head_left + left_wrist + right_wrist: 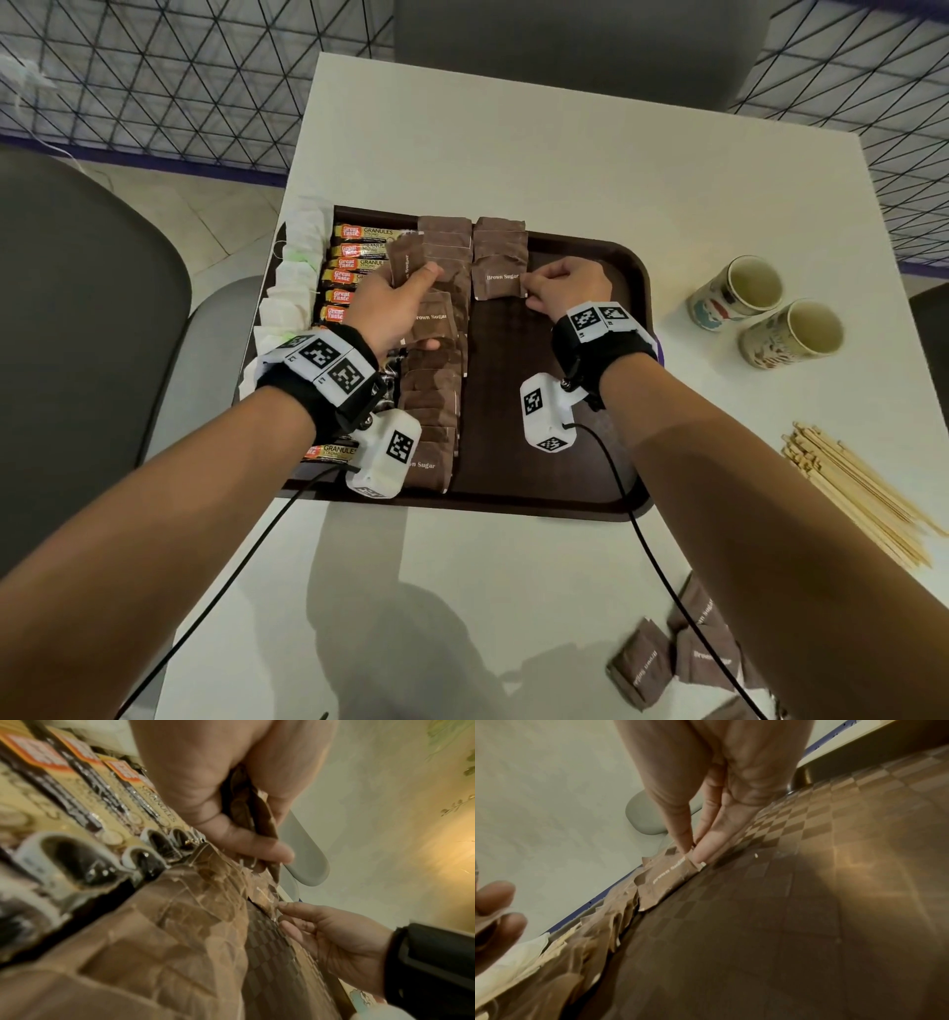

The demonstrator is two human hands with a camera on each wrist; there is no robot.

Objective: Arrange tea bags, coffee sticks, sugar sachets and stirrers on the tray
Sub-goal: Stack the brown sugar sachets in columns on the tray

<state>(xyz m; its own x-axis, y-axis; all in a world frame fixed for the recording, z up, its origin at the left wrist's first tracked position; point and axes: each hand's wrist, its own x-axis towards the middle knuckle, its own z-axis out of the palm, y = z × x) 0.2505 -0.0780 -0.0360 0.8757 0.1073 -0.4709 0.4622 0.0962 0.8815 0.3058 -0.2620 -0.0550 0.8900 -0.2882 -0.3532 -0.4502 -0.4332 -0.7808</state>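
Head view looks steeply down; wrist views skim close; all share tray (pixel 606 257).

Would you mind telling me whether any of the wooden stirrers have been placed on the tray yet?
No: in the head view the wooden stirrers lie in a pile on the white table, to the right of the tray.
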